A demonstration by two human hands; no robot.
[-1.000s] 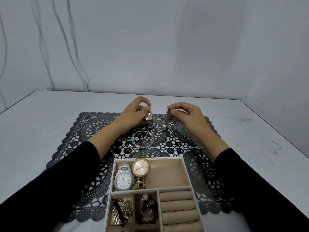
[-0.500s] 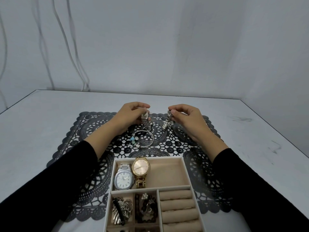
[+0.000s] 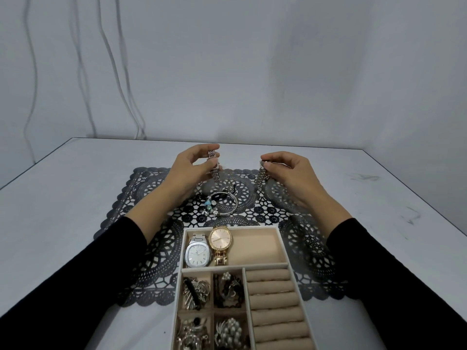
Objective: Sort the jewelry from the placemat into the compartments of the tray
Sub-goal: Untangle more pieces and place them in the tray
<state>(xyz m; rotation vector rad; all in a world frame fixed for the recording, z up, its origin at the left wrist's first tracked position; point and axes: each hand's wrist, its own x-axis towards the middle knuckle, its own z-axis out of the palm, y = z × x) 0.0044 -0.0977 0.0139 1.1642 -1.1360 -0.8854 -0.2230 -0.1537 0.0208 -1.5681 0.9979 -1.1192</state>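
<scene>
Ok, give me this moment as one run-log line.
left hand: holds pink-toned watch | right hand: pinches metal link band | charm bracelet: on placemat | tray: two watches in far compartment

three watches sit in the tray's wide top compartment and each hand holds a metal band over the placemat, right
Not three: the head view shows two, a silver watch and a gold watch, in the top compartment of the tray. The rest holds: left hand pinches a rose metal band, right hand a pale metal band, over the placemat.
</scene>
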